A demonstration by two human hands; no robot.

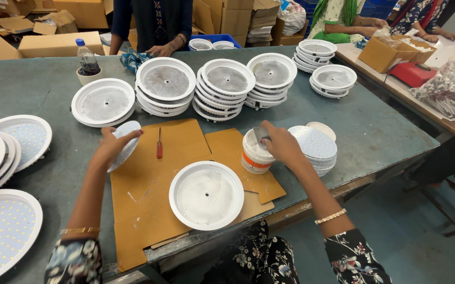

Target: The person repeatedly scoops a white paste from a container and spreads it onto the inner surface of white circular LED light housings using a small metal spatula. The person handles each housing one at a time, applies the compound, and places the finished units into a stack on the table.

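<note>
Plainly: round dotted disc (124, 144) in left hand (110, 147), perhaps thin metal.

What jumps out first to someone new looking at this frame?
The row of stacked white round housings across the back of the grey-green table. In front, one housing lies alone on brown cardboard. The left hand holds a dotted white disc; the right hand reaches into a small white tub.

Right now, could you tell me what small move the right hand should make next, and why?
Probably lift the right hand from the white tub towards the open housing: its fingers hold a tool in the tub, while the left hand already holds a disc.
</note>
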